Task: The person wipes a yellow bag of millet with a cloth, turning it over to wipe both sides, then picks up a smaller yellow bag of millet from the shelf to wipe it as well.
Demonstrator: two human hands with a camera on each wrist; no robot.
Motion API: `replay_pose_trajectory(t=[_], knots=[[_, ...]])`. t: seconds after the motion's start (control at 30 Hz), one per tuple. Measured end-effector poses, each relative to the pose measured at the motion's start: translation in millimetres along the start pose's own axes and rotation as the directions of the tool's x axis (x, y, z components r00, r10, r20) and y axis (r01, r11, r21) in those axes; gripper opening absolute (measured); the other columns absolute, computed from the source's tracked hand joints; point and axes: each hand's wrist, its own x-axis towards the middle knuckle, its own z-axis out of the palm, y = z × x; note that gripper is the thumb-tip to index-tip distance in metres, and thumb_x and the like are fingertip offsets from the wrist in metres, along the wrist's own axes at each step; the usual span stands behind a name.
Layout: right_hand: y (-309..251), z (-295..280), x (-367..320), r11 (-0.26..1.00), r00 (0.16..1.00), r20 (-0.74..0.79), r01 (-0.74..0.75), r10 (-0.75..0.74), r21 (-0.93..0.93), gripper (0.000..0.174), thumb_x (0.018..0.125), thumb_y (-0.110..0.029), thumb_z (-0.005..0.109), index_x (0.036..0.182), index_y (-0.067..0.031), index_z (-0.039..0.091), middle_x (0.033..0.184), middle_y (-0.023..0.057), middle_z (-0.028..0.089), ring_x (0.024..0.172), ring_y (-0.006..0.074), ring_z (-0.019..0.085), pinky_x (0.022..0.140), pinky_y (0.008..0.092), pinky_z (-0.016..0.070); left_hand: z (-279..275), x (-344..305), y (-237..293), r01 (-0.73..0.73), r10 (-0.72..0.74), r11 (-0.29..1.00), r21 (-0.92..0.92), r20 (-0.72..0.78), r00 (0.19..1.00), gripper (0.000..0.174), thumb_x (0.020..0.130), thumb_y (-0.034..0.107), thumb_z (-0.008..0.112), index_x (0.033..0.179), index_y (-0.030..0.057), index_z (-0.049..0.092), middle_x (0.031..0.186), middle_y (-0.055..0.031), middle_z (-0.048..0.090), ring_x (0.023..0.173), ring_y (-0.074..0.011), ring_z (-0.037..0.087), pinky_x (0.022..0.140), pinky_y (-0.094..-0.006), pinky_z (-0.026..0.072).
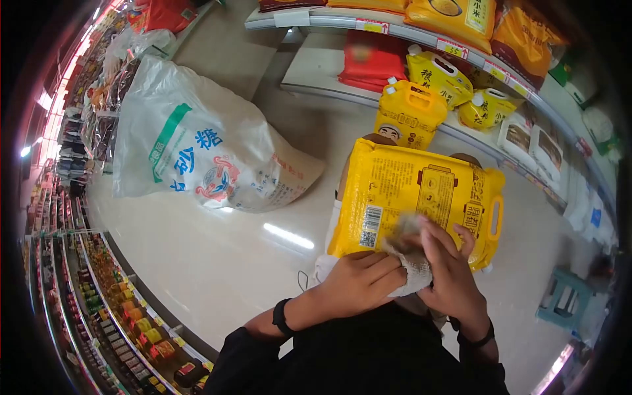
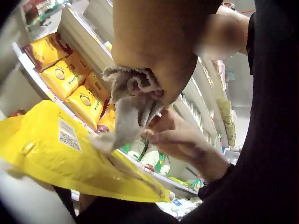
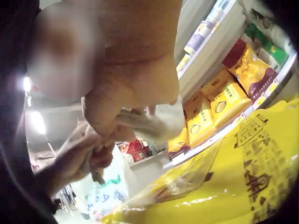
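Both hands meet over a crumpled grey cloth (image 1: 416,270) with a ragged edge. My left hand (image 1: 362,280) grips one side of it, fingers curled. On the other side my right hand (image 1: 455,280) pinches the cloth; some of its fingers point up and away. In the left wrist view a loose flap of the cloth (image 2: 128,119) hangs down near the yellow bag. Just beyond the hands stands this large yellow printed bag (image 1: 395,178), with a handle cut-out at its right end and a barcode label near the hands.
A big white woven sack (image 1: 243,138) leans on the floor at left. Another yellow bag (image 1: 408,108) stands behind the front one. Shelves (image 1: 395,33) with orange bags curve along the right. A teal stool (image 1: 565,296) is at right; bottle shelves (image 1: 118,309) line the left.
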Motion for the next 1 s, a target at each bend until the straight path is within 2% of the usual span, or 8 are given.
replay_pose_trajectory(t=[0.2,0.33,0.57,0.7,0.8,0.83,0.9,1.0], knots=[[19,9,-6,0.895,0.995,0.025,-0.100,0.099,0.435,0.036,0.075,-0.001,0.074,0.111,-0.0024,0.070,0.126,0.0123,0.066,0.114,0.0297,0.066,0.095,0.0390,0.0522,-9,11,9,0.044,-0.060,0.969,-0.242,-0.062,0.996,0.036,0.083,0.023,0.078,0.104,0.0020,0.058,0.098,-0.0137,0.063,0.081,-0.0321,0.068,0.070,-0.0410,0.0554],[25,3,-9,0.753,0.955,0.088,-0.279,0.284,0.596,0.040,0.077,0.008,0.054,0.115,0.0003,0.064,0.112,0.0167,0.069,0.103,0.0334,0.069,0.096,0.0357,0.0509,1,14,15,0.389,-0.390,0.792,-0.471,0.100,0.915,0.046,0.093,0.032,0.075,0.111,-0.0046,0.052,0.090,-0.0235,0.065,0.081,-0.0424,0.067,0.072,-0.0459,0.0549],[31,-1,-7,0.659,0.771,-0.288,-0.216,0.567,0.720,0.038,0.084,0.009,0.050,0.118,-0.0019,0.061,0.108,0.0115,0.066,0.104,0.0232,0.065,0.096,0.0328,0.0487,34,7,17,0.504,-0.342,0.851,-0.148,0.572,0.745,0.054,0.099,0.039,0.067,0.130,-0.0029,0.053,0.086,-0.0238,0.069,0.078,-0.0378,0.071,0.067,-0.0456,0.0565],[25,-13,2,0.865,0.928,-0.233,-0.151,0.291,0.478,0.050,0.074,0.011,0.051,0.121,-0.0002,0.064,0.105,0.0162,0.062,0.098,0.0328,0.063,0.090,0.0362,0.0489,37,10,4,0.434,-0.115,0.859,-0.270,0.726,0.678,0.039,0.099,0.036,0.066,0.118,0.0016,0.065,0.089,-0.0177,0.072,0.083,-0.0342,0.072,0.076,-0.0438,0.0556],[30,-5,4,0.916,0.937,-0.251,-0.138,0.244,0.377,0.056,0.071,0.008,0.053,0.125,-0.0020,0.066,0.103,0.0174,0.061,0.095,0.0375,0.061,0.086,0.0389,0.0491,36,11,2,0.399,0.163,0.577,-0.713,0.579,0.799,0.041,0.098,0.027,0.070,0.130,0.0019,0.062,0.108,-0.0160,0.072,0.101,-0.0278,0.071,0.090,-0.0397,0.0541],[31,-2,4,0.926,0.931,-0.247,-0.181,0.270,0.330,0.055,0.073,0.007,0.054,0.126,-0.0028,0.066,0.104,0.0174,0.061,0.095,0.0374,0.061,0.086,0.0390,0.0492,35,11,5,0.401,0.156,0.579,-0.710,0.579,0.800,0.041,0.098,0.027,0.070,0.130,0.0019,0.062,0.108,-0.0160,0.072,0.101,-0.0278,0.071,0.090,-0.0397,0.0541],[27,-5,7,0.910,0.939,-0.185,-0.210,0.290,0.357,0.051,0.075,0.004,0.057,0.125,-0.0027,0.067,0.105,0.0198,0.063,0.096,0.0386,0.063,0.087,0.0411,0.0507,31,17,14,0.341,0.066,0.207,-0.917,0.361,0.930,0.052,0.097,0.019,0.072,0.143,0.0030,0.055,0.135,-0.0144,0.063,0.123,-0.0237,0.062,0.103,-0.0380,0.0490],[28,8,-4,0.896,0.976,0.062,-0.215,0.208,0.389,0.040,0.080,-0.001,0.065,0.120,-0.0018,0.065,0.103,0.0210,0.067,0.097,0.0421,0.066,0.085,0.0474,0.0538,21,18,1,0.259,-0.086,0.325,-0.910,0.244,0.966,0.058,0.101,0.014,0.064,0.154,0.0064,0.043,0.139,-0.0107,0.058,0.119,-0.0204,0.059,0.102,-0.0339,0.0457]])
